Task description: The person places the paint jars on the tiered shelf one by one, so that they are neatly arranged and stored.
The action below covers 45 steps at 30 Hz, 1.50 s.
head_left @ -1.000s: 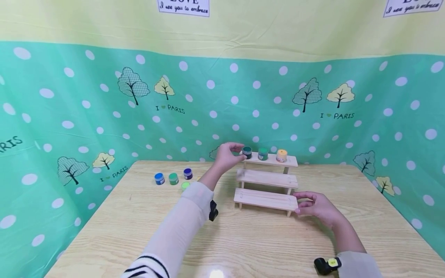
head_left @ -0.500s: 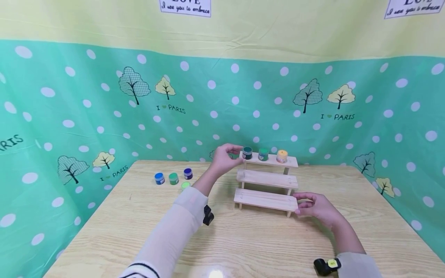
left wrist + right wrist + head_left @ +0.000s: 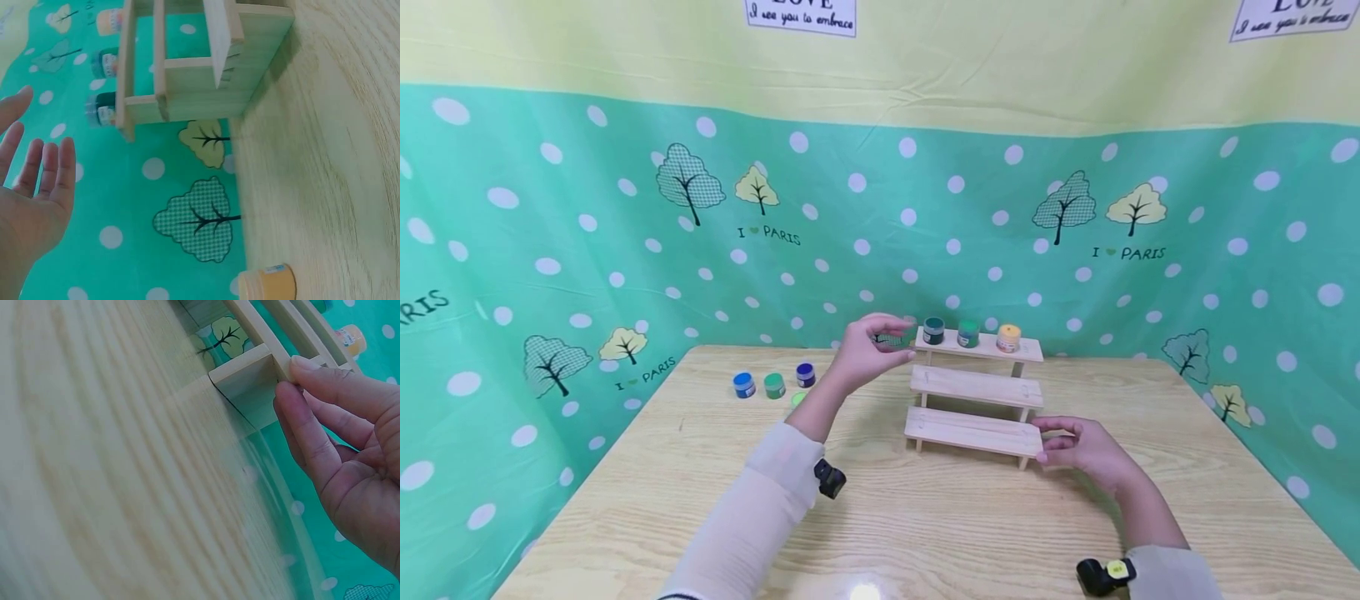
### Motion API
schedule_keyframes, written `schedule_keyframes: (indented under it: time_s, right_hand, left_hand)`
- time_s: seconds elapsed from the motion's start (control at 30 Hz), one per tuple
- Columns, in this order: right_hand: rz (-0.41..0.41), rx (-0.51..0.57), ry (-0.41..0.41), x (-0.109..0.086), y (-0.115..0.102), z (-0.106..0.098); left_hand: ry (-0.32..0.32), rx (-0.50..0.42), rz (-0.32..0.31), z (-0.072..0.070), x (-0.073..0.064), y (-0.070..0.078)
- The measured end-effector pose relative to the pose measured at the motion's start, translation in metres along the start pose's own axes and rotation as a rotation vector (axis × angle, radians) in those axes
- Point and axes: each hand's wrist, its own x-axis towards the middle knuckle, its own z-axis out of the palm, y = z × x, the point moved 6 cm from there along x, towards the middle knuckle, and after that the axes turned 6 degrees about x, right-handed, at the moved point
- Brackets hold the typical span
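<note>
A small wooden three-step shelf [image 3: 976, 385] stands toward the back of the table. On its top step sit a dark green paint jar [image 3: 933, 331], a green paint jar [image 3: 967, 334] and a yellow-orange paint jar [image 3: 1008, 337]. My left hand [image 3: 868, 350] is just left of the top step, fingers extended and holding nothing; in the left wrist view a gap separates it from the dark green jar [image 3: 101, 109]. With thumb and fingers my right hand [image 3: 1086, 450] pinches the right end of the bottom step, as the right wrist view shows up close.
Left on the table stand a blue jar [image 3: 744, 385], a green jar [image 3: 774, 385], a purple jar [image 3: 805, 375] and a light green jar [image 3: 798, 400] partly behind the left arm. The left wrist view adds an orange jar [image 3: 278, 284]. A polka-dot curtain [image 3: 880, 208] hangs behind.
My left hand has let go of the dark green jar and drawn back to the left; the jar stays on the top step. The right hand has kept its place.
</note>
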Motion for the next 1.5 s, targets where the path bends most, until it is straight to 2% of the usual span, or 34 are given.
schedule_keyframes:
  time_s: [0.2, 0.37, 0.67, 0.83, 1.1, 1.3, 1.5]
  right_hand:
    - [-0.011, 0.018, -0.02, 0.001, 0.001, -0.001]
    - [-0.009, 0.015, -0.018, 0.001, 0.001, -0.001]
    - [-0.02, 0.012, -0.004, 0.001, -0.001, 0.0]
    - [-0.018, 0.024, -0.013, 0.001, -0.002, 0.0]
    - [-0.021, 0.036, -0.025, 0.001, 0.0, -0.002]
    - [-0.019, 0.032, -0.022, 0.001, 0.001, -0.001]
    - [-0.025, 0.039, -0.041, 0.0, -0.001, 0.0]
  left_hand:
    - [-0.023, 0.004, -0.027, -0.01, -0.011, 0.001]
    - [-0.058, -0.025, -0.077, -0.016, -0.02, -0.001]
    - [-0.103, 0.024, -0.086, -0.031, -0.036, -0.01]
    - [-0.103, 0.021, -0.089, -0.039, -0.046, -0.014]
    - [-0.079, 0.07, -0.043, -0.055, -0.057, -0.023]
    - [-0.073, 0.081, -0.088, -0.068, -0.067, -0.032]
    - [-0.064, 0.138, -0.135, -0.079, -0.078, -0.041]
